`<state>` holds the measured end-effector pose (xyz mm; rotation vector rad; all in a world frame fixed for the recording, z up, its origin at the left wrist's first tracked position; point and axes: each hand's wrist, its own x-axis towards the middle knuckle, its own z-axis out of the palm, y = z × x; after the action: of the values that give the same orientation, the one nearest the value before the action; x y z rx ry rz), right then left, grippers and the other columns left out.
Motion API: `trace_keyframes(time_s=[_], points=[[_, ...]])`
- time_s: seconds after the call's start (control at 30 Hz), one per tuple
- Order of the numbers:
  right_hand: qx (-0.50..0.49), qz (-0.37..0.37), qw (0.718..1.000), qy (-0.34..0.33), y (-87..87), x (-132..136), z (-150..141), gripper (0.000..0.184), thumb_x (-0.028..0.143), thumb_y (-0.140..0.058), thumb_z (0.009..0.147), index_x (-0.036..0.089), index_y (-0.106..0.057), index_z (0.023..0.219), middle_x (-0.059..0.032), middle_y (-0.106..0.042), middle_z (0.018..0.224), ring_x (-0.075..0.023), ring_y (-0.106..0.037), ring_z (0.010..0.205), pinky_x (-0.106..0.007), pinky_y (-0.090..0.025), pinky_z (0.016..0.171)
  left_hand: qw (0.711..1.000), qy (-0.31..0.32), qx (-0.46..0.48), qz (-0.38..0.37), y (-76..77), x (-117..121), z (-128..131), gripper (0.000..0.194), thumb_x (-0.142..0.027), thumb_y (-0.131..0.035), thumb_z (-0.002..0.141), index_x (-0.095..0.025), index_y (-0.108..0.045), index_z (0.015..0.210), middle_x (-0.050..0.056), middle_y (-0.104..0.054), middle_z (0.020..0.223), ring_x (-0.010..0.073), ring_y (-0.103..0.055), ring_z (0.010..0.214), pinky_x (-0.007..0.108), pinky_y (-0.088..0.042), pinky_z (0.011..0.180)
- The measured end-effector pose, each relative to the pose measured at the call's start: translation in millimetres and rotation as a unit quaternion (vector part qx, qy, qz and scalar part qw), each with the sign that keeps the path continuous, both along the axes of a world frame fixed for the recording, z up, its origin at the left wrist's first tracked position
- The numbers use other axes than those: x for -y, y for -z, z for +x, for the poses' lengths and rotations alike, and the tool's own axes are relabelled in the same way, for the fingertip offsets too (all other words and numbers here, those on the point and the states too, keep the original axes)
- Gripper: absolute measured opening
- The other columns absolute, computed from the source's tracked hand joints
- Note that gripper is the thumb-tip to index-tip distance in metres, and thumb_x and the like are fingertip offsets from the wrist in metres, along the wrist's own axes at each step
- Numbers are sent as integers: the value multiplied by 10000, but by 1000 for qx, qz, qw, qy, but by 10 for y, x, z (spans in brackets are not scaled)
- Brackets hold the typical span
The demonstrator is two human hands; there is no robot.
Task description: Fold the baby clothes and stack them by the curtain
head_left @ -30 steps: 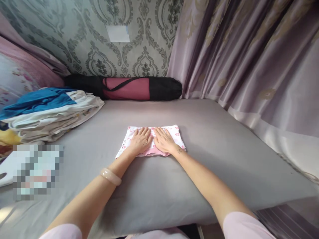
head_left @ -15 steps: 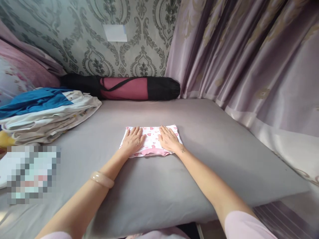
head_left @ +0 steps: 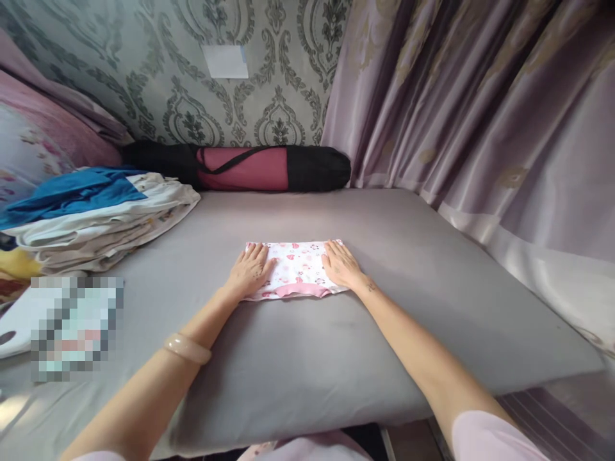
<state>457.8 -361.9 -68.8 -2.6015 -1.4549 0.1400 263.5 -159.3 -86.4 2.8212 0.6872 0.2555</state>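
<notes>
A small folded garment (head_left: 298, 266), white with pink and red prints and a pink neckline-like band along its near edge, lies flat on the grey bed sheet (head_left: 307, 346). My left hand (head_left: 250, 269) rests flat on its left side, fingers stretched out and pointing away from me. On the right side of the garment, my right hand (head_left: 341, 262) lies palm down with its fingers extended. Neither hand grips the cloth. A pale bangle (head_left: 187, 349) circles my left forearm.
A black and maroon roll bag (head_left: 243, 169) lies along the patterned wall. Folded clothes (head_left: 106, 211) are piled at the left, with a blurred-out item (head_left: 79, 326) nearer me. Purple curtains (head_left: 461, 128) hang along the right side.
My hands have slid apart toward the garment's left and right edges, uncovering more of its printed middle. The view has shifted slightly.
</notes>
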Motion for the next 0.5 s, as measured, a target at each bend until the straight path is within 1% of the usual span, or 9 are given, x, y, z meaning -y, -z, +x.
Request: trace_keyframes(time_s=[0.07,0.2,0.33,0.4,0.5], points=[[-19,2,1000,9,0,33,35,629,373,-165,989,10,-307,1483,-159,-244,1569,-241,-185,1460,-381,-122,1194,1000,-3,10,-6,25,-38,-41,566,-471,-263,973,-145,-431,1404,182,-389,1499,330,-283,1421,540,-257,1119],[-39,6,999,37,8,101,100,633,375,-142,990,19,-290,1491,-142,-185,1588,-236,-150,1468,-391,-136,1193,999,-25,8,-35,52,-94,-130,560,-471,-262,974,-173,-417,1422,152,-325,1543,299,-218,1452,524,-218,1145],[-41,-18,998,32,-6,126,130,631,373,-158,987,14,-302,1485,-148,-186,1587,-244,-158,1467,-390,-150,1188,996,-44,31,-69,46,-102,-172,550,-449,-246,975,-171,-432,1412,135,-341,1538,271,-234,1450,513,-200,1161],[-25,-29,999,34,-57,99,94,623,362,-181,982,10,-318,1478,-161,-215,1578,-261,-165,1464,-419,-126,1190,993,-49,59,-85,40,-108,-183,557,-447,-265,965,-147,-453,1395,142,-361,1527,266,-259,1441,490,-206,1169],[9,-12,1000,14,-163,-14,-73,604,340,-205,976,29,-325,1479,-163,-232,1572,-270,-144,1468,-471,-61,1190,983,-59,124,-119,28,-126,-216,549,-442,-301,950,-133,-504,1355,135,-428,1487,253,-320,1416,451,-232,1174]])
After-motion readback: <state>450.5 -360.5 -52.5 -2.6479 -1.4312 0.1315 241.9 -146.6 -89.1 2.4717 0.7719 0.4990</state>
